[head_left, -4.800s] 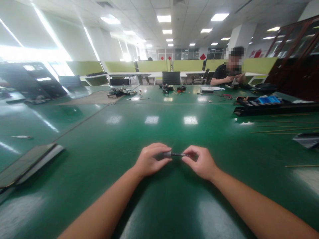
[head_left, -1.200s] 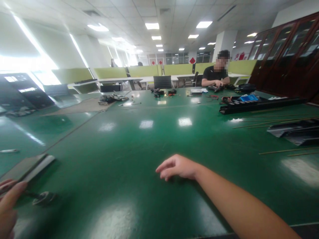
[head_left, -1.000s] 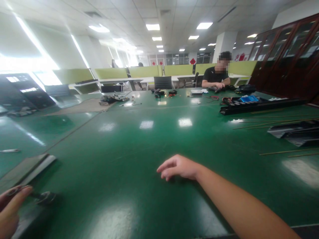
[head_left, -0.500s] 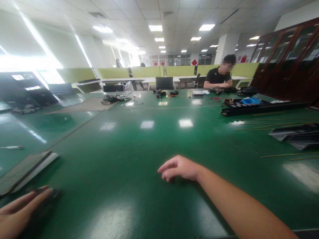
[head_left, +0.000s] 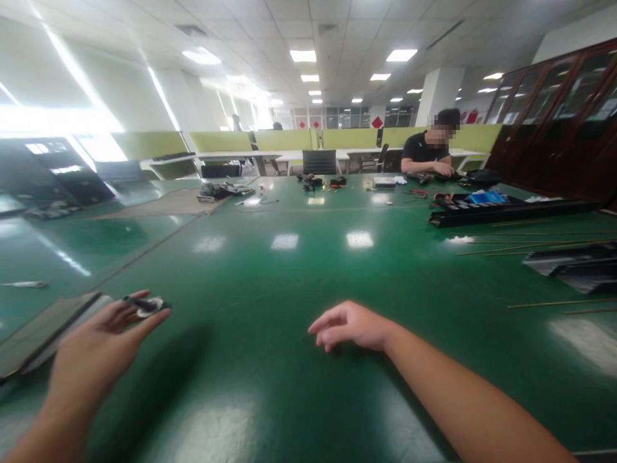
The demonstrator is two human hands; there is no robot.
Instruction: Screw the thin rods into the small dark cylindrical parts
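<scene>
My left hand [head_left: 103,337] is raised above the table at the left. Thumb and fingers close around a small black-and-silver part [head_left: 150,307], whose exact kind I cannot make out. Its shadow falls on the green tabletop [head_left: 250,276] below. My right hand [head_left: 354,326] rests near the middle of the table, palm down. Its fingers are loosely bent and a little apart, with nothing visible in them.
A flat grey notebook-like thing [head_left: 45,334] lies beside my left hand. To the right are thin rods [head_left: 554,302] and black channel pieces [head_left: 573,267]. A long black tray [head_left: 511,212] lies farther back, and a person [head_left: 427,154] sits across the table.
My left hand has come up and to the right from the lower left edge, bringing the small part into clear view. My right hand stays where it was.
</scene>
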